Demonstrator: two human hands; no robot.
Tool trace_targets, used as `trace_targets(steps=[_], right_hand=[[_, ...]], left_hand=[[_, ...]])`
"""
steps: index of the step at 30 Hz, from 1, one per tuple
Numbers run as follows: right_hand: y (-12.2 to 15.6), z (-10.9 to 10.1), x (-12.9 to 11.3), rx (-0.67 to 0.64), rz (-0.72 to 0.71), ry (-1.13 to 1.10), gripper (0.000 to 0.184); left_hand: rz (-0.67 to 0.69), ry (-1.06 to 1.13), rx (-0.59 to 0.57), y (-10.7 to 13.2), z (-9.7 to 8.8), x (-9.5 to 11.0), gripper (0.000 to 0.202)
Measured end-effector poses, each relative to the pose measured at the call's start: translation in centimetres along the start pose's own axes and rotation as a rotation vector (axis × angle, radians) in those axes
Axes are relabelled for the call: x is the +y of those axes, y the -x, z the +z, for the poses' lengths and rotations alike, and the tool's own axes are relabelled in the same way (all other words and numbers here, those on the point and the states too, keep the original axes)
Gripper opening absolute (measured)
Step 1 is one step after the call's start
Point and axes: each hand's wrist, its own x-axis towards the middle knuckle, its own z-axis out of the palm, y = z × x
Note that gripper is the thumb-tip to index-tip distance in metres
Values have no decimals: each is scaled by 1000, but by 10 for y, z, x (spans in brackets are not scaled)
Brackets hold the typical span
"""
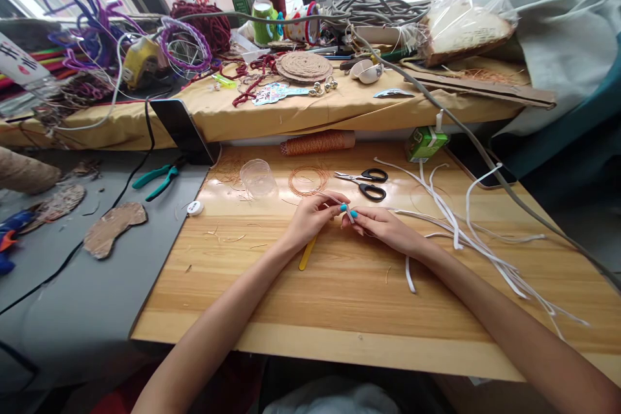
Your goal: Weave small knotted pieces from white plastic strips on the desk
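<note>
My left hand [313,217] and my right hand [376,223] meet over the middle of the wooden table, thumbs almost touching. Between their fingertips both pinch a thin white cord [350,215], of which only a short piece shows. Just below my left hand lies a flat yellow stick [307,255], its upper end covered by the hand. Several loose white cords [485,257] spread over the table to the right, some passing beneath my right forearm. Black-handled scissors [371,176] rest slightly open beyond my hands, beside a coil of orange thread [308,180].
A clear plastic cup [258,178], a white cap [195,207] and a spool of orange yarn [317,142] are on the table. At right stands a green drink carton [425,143]. Teal pliers [158,181] lie left. A cluttered cloth-covered shelf [301,118] runs along the back.
</note>
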Motion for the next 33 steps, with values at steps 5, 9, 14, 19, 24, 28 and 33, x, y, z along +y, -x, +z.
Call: trace_targets(steps=[5, 9, 14, 19, 24, 28, 33], right_hand=[[0, 2, -3, 37, 27, 30, 38], [-1, 4, -2, 91, -22, 122, 32], [-1, 6, -2, 108, -88, 240, 29], [1, 5, -4, 114, -127, 305, 29], [0, 5, -3, 134, -114, 311, 28], [-1, 8, 0, 224, -93, 283, 24], [0, 10, 2, 281, -51, 247, 29]], left_hand=[[-26, 55, 50, -2, -1, -4, 16], [-36, 78, 110, -3, -1, -7, 15], [-43, 74, 104, -3, -2, -8, 15], [-34, 53, 99, -3, -2, -10, 15], [-68, 70, 118, -4, -2, -8, 14], [-88, 91, 140, -5, -3, -6, 15], [-79, 107, 92, -5, -2, -4, 18]])
